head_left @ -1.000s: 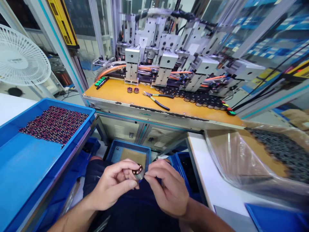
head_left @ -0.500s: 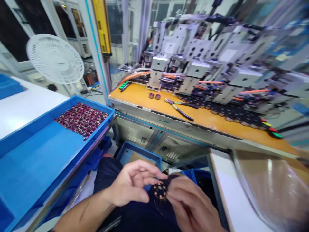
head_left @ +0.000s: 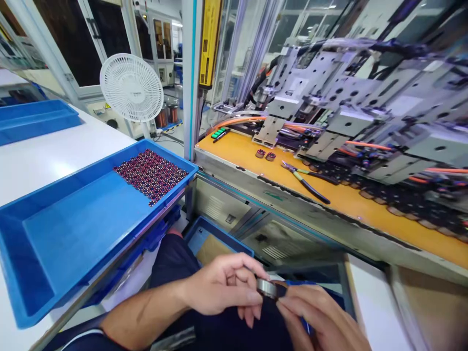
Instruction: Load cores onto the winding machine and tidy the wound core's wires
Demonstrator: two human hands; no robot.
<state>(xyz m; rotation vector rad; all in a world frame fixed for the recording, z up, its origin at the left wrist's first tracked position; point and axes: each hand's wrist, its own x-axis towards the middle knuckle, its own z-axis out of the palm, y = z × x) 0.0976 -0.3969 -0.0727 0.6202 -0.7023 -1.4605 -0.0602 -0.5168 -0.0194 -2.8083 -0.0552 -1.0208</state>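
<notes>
A small round metal part with a silvery side is between my two hands, above my lap. My left hand has its thumb and forefinger closed on the part's left side, with the other fingers curled below. From the right, my right hand pinches a dark piece at the part's edge. Many small round parts with reddish and dark tops lie packed at the far end of a long blue tray on the left.
Pliers and two small round parts lie on the orange bench before a machine. A white fan stands behind the tray. A blue bin sits below the bench.
The view has swung left, so the scene sits further right. The round part has turned from its face to its side, and my left fingers have closed on it.
</notes>
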